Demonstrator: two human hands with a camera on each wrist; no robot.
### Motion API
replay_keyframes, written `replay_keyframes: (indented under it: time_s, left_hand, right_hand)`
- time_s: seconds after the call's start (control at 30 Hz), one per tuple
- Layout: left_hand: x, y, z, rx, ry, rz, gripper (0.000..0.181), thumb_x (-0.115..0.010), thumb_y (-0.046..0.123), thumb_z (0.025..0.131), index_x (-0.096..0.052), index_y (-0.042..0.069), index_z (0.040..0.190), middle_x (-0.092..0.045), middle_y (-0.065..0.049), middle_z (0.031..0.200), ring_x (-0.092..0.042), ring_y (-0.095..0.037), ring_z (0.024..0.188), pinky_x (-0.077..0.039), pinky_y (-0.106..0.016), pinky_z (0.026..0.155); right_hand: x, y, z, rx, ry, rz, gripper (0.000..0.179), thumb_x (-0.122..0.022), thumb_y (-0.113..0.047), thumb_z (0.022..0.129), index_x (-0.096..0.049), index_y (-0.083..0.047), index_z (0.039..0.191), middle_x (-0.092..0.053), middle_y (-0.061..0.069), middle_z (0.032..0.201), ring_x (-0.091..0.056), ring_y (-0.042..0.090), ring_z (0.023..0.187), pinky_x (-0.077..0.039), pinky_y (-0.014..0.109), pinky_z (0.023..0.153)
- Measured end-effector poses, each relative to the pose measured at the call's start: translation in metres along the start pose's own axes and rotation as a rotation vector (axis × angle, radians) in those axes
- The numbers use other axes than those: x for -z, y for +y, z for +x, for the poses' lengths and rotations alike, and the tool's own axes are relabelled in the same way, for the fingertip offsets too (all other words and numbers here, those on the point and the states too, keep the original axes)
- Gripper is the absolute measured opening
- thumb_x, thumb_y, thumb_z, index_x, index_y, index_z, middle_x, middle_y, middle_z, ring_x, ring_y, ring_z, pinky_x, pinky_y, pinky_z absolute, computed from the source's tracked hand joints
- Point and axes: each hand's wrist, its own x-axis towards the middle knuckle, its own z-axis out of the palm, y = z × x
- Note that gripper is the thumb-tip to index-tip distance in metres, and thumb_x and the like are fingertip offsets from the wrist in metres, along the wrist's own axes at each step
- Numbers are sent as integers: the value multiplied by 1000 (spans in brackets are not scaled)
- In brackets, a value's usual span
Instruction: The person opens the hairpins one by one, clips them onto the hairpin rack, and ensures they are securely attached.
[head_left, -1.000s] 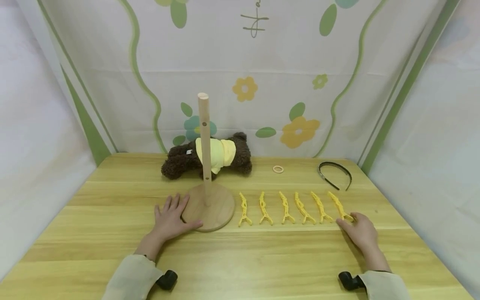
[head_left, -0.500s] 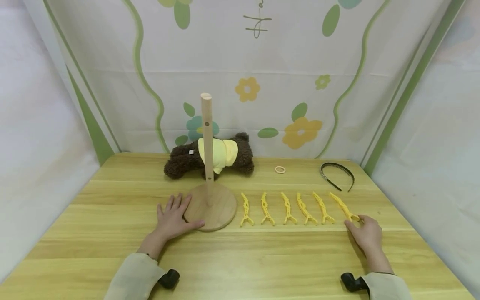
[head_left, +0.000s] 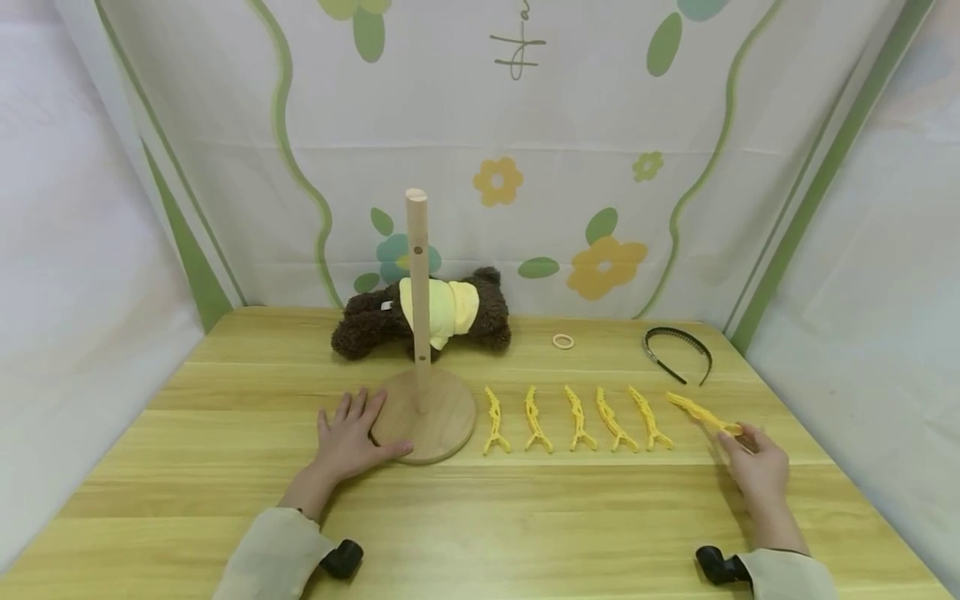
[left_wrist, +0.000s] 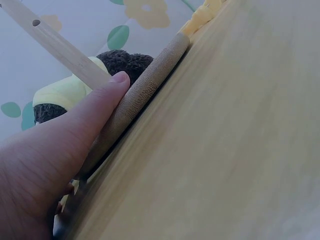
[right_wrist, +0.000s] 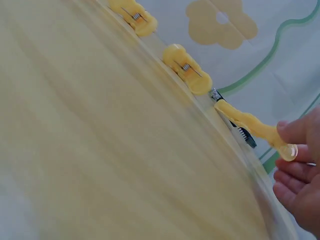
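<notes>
"So, what does your right hand (head_left: 761, 467) hold?"

"Between thumb and fingers you pinch a yellow clip (head_left: 703, 413) by its forked end, right of five matching clips (head_left: 577, 419) lined up on the wooden table (head_left: 570, 517). Whether its far tip touches the wood, you cannot tell."

"And your left hand (head_left: 348, 447)?"

"It rests with fingers spread and uncurled at the left edge of the upright post's round base (head_left: 453, 425), thumb on the rim. Beyond the base lies a brown plush bear (head_left: 448, 307) in yellow; beyond your pinched clip, a black headband (head_left: 693, 340)."
</notes>
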Motion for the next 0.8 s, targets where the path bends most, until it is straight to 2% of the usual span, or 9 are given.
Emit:
replay_keyframes:
  time_s: [0.03, 0.1, 0.17, 0.23, 0.37, 0.43, 0.6, 0.67, 0.8]
  left_hand:
    - [0, 0, 0, 0, -2, 2, 98, -49, 73, 63, -28, 12, 137, -21, -21, 137, -12, -41, 123, 0, -64, 87]
    - [-1, 0, 1, 2, -6, 0, 98, -49, 73, 63, -27, 13, 137, -21, -21, 137, -12, -41, 123, 0, -64, 87]
    - [-1, 0, 1, 5, -9, 2, 98, -48, 74, 63, -27, 13, 137, -20, -21, 137, -11, -41, 123, 0, -64, 87]
    - [-1, -1, 1, 6, -11, 3, 98, -48, 74, 63, -27, 13, 137, -20, -21, 137, -11, -41, 123, 0, -64, 87]
    - [-2, -2, 1, 5, -7, 0, 98, -49, 73, 63, -27, 13, 137, -21, -21, 137, -11, -42, 123, 0, -64, 87]
    - [-3, -3, 1, 4, -4, -2, 98, -49, 73, 63, -27, 13, 137, -21, -21, 137, -11, -42, 123, 0, -64, 87]
    - [-4, -3, 1, 5, -3, 0, 98, -48, 74, 63, -27, 14, 137, -21, -21, 137, -11, -41, 123, 0, -64, 87]
    - [-3, -3, 1, 5, -2, 2, 98, -48, 74, 63, -27, 13, 137, -21, -22, 136, -11, -41, 123, 0, -64, 86]
    - [-3, -3, 1, 4, -2, 0, 98, -49, 73, 63, -27, 12, 137, -21, -22, 136, -12, -42, 123, 0, -64, 86]
  right_hand:
    - [1, -1, 1, -11, 17, 41, 50, -54, -21, 85, -41, 10, 122, -50, 23, 111, -54, 8, 86, -38, 7, 62]
    - [3, -3, 3, -26, 23, 113, 52, -56, -21, 84, -40, 8, 124, -53, 12, 107, -49, -5, 78, -37, 4, 62]
    - [4, -4, 5, -11, 22, 141, 54, -56, -21, 84, -38, 7, 126, -52, 5, 102, -43, -13, 73, -37, 5, 63]
    - [6, -6, 7, 16, 13, 141, 56, -55, -22, 84, -36, 7, 128, -49, 3, 100, -42, -12, 74, -38, 5, 64]
    - [7, -9, 10, 107, -10, 60, 55, -53, -26, 86, -37, 7, 127, -46, 15, 106, -40, -10, 79, -36, 4, 65]
    - [7, -11, 11, 128, -34, 54, 55, -52, -29, 86, -39, 6, 126, -47, 14, 107, -40, -8, 81, -36, 4, 65]
    - [0, -24, 16, 159, -106, 161, 55, -55, -31, 85, -42, 4, 125, -49, -4, 101, -44, -8, 85, -36, 6, 69]
    - [-5, -32, 17, 194, -135, 210, 52, -55, -28, 85, -43, 4, 125, -49, -7, 98, -45, -7, 86, -36, 6, 70]
    - [-19, -52, 18, 319, -188, 218, 47, -53, -23, 87, -43, 7, 122, -48, -1, 100, -45, -5, 87, -37, 6, 72]
